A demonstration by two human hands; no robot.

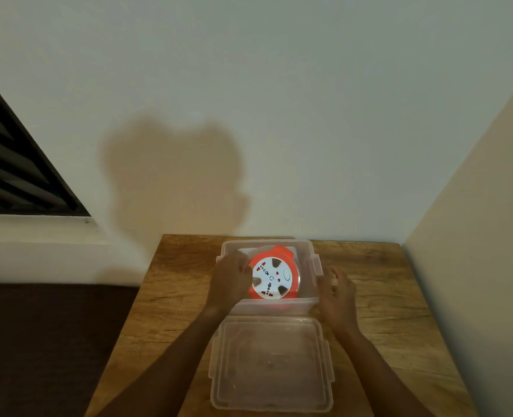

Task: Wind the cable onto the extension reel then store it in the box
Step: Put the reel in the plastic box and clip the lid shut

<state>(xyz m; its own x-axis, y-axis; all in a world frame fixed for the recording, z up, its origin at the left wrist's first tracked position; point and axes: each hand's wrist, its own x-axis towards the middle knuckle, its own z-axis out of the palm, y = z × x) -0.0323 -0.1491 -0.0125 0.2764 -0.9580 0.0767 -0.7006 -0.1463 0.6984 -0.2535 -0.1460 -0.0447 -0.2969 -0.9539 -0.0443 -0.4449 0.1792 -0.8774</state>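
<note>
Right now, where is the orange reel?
In the head view, the orange reel lies inside the clear box at the table's far edge, between the left hand and right hand.

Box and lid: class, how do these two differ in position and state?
The box sits farther back on the table and holds the orange reel; the lid lies nearer, off the box, with nothing on it. A hand touches each side of the box, none the lid. Both are clear plastic.

Single head view, looking steeply down, close over table (369, 296)
</note>
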